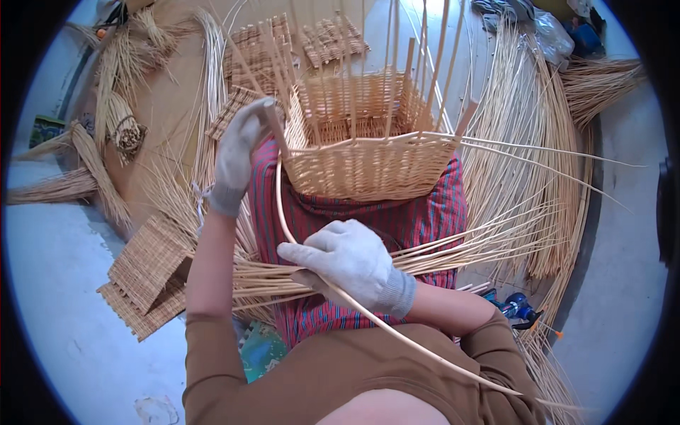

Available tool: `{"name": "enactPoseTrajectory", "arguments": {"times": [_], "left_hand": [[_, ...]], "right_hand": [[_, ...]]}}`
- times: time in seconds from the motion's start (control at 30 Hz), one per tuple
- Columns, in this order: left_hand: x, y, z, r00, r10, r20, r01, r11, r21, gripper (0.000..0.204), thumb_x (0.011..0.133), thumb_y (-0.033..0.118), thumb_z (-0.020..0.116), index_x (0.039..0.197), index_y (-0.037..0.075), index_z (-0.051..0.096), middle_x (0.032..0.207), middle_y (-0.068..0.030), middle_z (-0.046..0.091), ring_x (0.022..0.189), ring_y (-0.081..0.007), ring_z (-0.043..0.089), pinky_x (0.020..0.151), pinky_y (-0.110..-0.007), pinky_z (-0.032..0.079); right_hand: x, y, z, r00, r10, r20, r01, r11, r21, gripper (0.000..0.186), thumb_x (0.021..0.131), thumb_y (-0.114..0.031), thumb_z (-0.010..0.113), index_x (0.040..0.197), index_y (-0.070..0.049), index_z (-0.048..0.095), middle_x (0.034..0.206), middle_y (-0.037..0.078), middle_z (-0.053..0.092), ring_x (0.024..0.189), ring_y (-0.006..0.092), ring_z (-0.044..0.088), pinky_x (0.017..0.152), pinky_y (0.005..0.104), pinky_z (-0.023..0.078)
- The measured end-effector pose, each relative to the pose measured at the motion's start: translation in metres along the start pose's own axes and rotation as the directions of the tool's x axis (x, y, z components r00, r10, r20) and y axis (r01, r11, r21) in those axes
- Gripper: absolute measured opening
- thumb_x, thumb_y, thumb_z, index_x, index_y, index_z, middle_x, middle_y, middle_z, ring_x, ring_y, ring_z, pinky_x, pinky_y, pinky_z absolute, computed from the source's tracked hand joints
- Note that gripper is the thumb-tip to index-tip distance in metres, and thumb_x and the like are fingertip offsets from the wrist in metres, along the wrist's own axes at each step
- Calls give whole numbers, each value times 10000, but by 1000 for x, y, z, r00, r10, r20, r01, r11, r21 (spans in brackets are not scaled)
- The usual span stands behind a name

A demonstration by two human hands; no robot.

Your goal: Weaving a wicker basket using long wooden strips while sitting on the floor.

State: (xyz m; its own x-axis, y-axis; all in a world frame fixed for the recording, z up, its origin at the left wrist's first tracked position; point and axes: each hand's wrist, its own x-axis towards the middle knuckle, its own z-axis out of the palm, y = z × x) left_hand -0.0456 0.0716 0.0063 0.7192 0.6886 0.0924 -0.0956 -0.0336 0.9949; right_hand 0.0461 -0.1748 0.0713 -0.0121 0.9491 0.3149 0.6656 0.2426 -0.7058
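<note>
Weaving step in hand: unfinished wicker basket [368,159] sits on lap, on red striped cloth [397,219]. Left hand [241,152], gloved, closed on near-left corner stake of the rim. Right hand [350,258], gloved, fingers curled around long pale cane [283,212], which curves up to that corner. Next move likely calls for threading cane between upright stakes [425,78].

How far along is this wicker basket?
Done: the rectangular pale wicker basket has woven sides. In hand: the gloved left hand grips its corner, the gloved right hand a long pale cane. Left: the bare upright stakes above the rim remain unwoven.
</note>
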Motion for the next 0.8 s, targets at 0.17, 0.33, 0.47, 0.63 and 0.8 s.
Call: {"name": "enactPoseTrajectory", "arguments": {"times": [0.17,0.33,0.47,0.63,0.8], "left_hand": [[8,-18,44,993,-102,-56,69,904,-423,682,951,741,446,777,90,556,580,32,376,449,-83,352,417,-255,316],[9,-16,37,979,-149,-140,84,917,-390,694,910,781,463,716,116,506,505,57,315,387,-66,272,361,-260,212],[12,-14,50,981,-129,-148,70,934,-350,744,870,829,439,704,107,511,520,45,348,396,-65,291,361,-257,210],[8,-21,29,979,-184,88,203,838,-506,960,738,970,302,808,63,608,592,9,480,506,-126,498,498,-254,417],[-7,4,12,940,-209,271,220,975,-12,154,985,185,672,1056,99,565,1157,-85,659,1124,-164,611,945,-327,503]], "right_hand": [[-9,16,27,941,-152,-301,144,988,-50,295,727,-114,849,663,-196,573,530,-35,395,475,174,413,486,361,291],[-19,51,-1,887,-18,-460,-90,973,-212,437,831,-108,817,585,-121,456,561,57,428,465,228,416,436,389,298],[2,135,-19,600,642,-477,-173,687,706,283,860,30,778,756,-83,540,701,-52,547,665,33,506,612,212,457],[8,136,-16,502,769,-397,-270,575,772,296,825,56,796,763,-102,553,747,-66,548,699,46,535,677,228,491],[7,130,-22,525,767,-368,-228,544,808,259,823,60,792,787,-93,586,757,-50,573,714,64,569,709,240,513]]}}
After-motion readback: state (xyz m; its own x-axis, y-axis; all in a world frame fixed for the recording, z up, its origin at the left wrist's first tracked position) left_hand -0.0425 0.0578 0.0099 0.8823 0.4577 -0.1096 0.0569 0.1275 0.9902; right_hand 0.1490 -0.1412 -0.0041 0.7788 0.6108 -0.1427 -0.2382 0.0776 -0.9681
